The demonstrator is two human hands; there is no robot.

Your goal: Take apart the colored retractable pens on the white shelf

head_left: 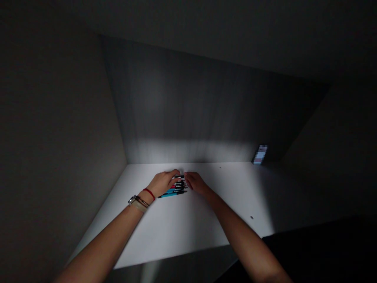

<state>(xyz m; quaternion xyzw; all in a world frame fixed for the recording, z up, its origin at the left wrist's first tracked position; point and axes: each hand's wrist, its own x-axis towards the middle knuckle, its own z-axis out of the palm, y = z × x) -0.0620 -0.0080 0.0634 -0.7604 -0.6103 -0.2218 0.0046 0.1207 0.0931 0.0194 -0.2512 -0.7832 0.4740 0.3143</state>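
Several pens lie side by side in a row on the white tabletop [176,232]. The nearest is a blue pen [172,194] with dark ends; red and black ones are farther back. My left hand [163,182] rests over the left part of the row and covers much of it. Its thumb and index finger close about a dark pen [179,177] at the row's far side. My right hand [194,182] is at the right ends of the pens, its fingers curled and pinched at the tip of that same dark pen. The fingertips are partly hidden.
A phone-like device [260,154], pixelated, leans at the back right against the grey back panel [182,102]. A wall [73,129] rises at the left. A small dark spot [251,217] marks the tabletop on the right. The right side lies in deep shadow.
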